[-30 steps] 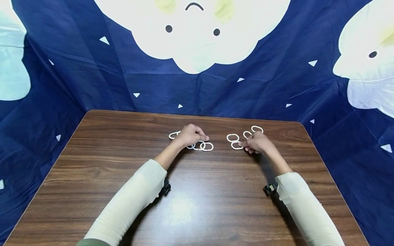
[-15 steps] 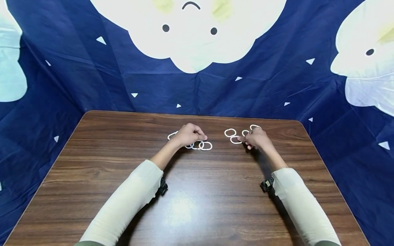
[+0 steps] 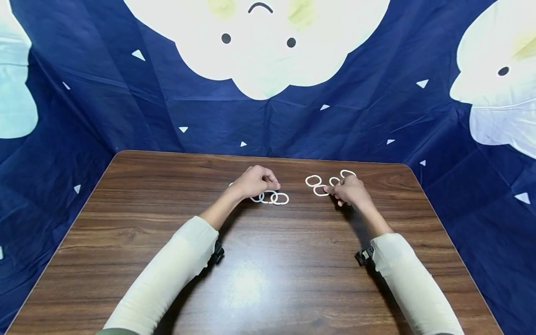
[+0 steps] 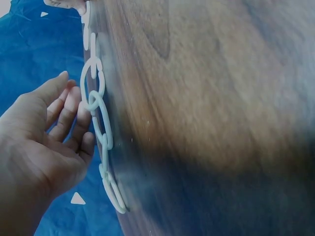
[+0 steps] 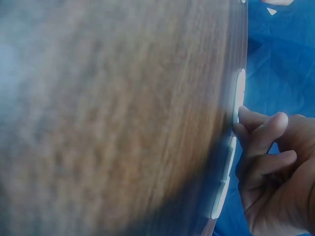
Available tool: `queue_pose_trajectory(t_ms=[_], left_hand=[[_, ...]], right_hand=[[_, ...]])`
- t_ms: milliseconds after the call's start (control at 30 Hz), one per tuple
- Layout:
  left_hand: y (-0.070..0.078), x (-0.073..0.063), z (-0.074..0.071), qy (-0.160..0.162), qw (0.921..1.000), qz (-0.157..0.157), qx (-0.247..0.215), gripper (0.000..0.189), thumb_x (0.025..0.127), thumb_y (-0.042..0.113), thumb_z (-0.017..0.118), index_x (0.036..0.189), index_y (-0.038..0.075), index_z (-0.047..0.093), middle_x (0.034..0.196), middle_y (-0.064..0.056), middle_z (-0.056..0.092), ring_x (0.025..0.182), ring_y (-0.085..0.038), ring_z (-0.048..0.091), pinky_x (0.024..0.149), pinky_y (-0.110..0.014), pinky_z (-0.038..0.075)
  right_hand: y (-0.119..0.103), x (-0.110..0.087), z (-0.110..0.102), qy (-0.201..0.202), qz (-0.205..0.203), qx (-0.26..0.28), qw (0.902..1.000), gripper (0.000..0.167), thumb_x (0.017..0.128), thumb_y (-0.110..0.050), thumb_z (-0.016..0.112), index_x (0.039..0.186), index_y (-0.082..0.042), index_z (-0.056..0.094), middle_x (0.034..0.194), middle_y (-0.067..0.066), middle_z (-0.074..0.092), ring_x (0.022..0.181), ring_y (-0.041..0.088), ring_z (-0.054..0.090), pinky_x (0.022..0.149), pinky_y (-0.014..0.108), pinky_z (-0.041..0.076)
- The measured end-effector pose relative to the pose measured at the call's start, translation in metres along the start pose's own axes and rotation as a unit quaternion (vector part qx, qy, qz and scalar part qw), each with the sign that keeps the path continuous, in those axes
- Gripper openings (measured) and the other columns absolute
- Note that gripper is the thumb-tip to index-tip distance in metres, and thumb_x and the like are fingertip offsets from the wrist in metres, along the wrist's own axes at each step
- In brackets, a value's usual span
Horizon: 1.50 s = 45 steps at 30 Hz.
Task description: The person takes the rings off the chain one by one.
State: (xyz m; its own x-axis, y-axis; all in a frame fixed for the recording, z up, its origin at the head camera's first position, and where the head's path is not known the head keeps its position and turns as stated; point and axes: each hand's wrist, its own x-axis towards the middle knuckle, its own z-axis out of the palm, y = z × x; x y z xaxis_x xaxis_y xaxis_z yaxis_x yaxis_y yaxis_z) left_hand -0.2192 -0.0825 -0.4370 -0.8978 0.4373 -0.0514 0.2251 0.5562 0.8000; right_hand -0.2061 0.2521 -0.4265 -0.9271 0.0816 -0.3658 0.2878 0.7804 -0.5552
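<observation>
On the tabletop lies a chain of joined white plastic links, partly covered in the head view by my left hand. That hand hovers beside the chain, fingers loosely bent and nothing between them in the left wrist view. To the right, my right hand pinches the near end of a white link between thumb and index finger; its other fingers are curled in. Another link meets that one at its far left. Two more links, a half-covered one and a farther one, lie beyond the right hand.
The brown wooden table ends at a back edge just beyond the links. Behind it hangs a dark blue cloth printed with white clouds. A black wrist camera sits under the left cuff, another at the right.
The pinched link and the one touching it slid toward the back edge with my right hand, then stopped. My left hand has drawn slightly up and left from the chain.
</observation>
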Motion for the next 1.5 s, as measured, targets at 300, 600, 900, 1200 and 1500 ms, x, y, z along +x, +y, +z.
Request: queue_pose_trajectory(t_ms=[300,600,900,1200,1500], left_hand=[[-0.001,-0.003,-0.007,-0.012,0.9998,0.013,0.003,0.007,0.1,0.022,0.087,0.098,0.016,0.085,0.089,0.002,0.08,0.085,-0.011,0.066,0.083,-0.029,0.053],[-0.002,-0.006,-0.012,-0.027,0.9994,0.017,0.008,0.009,0.098,0.019,0.089,0.1,0.012,0.086,0.088,0.003,0.08,0.083,-0.008,0.067,0.081,-0.025,0.054],[-0.005,-0.008,-0.013,-0.029,0.9993,0.019,0.01,0.008,0.096,0.018,0.091,0.098,0.012,0.085,0.088,0.002,0.082,0.083,-0.007,0.069,0.08,-0.024,0.054],[-0.005,-0.008,-0.014,-0.032,0.9993,0.019,0.007,0.009,0.094,0.017,0.092,0.098,0.012,0.086,0.087,0.002,0.081,0.081,-0.007,0.068,0.077,-0.024,0.054],[-0.004,-0.009,-0.015,-0.037,0.9989,0.019,0.021,0.01,0.094,0.02,0.093,0.098,0.013,0.086,0.087,0.003,0.08,0.082,-0.007,0.067,0.078,-0.025,0.053]], right_hand=[[-0.003,-0.014,0.005,0.032,-0.034,0.0,0.9989,0.042,0.105,-0.039,0.079,0.078,-0.009,0.068,0.056,-0.004,0.063,0.051,0.012,0.065,0.05,0.026,0.044],[-0.017,-0.028,0.02,0.033,-0.075,0.024,0.9963,0.042,0.103,-0.037,0.082,0.074,-0.013,0.065,0.062,-0.004,0.065,0.049,0.013,0.068,0.06,0.027,0.048],[-0.029,-0.03,0.037,-0.002,-0.095,0.063,0.9935,0.038,0.102,-0.033,0.085,0.077,-0.012,0.065,0.065,-0.002,0.065,0.047,0.012,0.065,0.051,0.025,0.049],[-0.042,-0.032,0.048,-0.011,-0.089,0.05,0.9947,0.033,0.102,-0.036,0.085,0.088,-0.008,0.075,0.069,-0.001,0.07,0.048,0.013,0.067,0.048,0.024,0.045],[-0.055,-0.029,0.053,-0.038,-0.103,0.066,0.9918,0.029,0.102,-0.033,0.086,0.092,-0.007,0.075,0.072,0.002,0.073,0.047,0.013,0.065,0.043,0.025,0.044]])
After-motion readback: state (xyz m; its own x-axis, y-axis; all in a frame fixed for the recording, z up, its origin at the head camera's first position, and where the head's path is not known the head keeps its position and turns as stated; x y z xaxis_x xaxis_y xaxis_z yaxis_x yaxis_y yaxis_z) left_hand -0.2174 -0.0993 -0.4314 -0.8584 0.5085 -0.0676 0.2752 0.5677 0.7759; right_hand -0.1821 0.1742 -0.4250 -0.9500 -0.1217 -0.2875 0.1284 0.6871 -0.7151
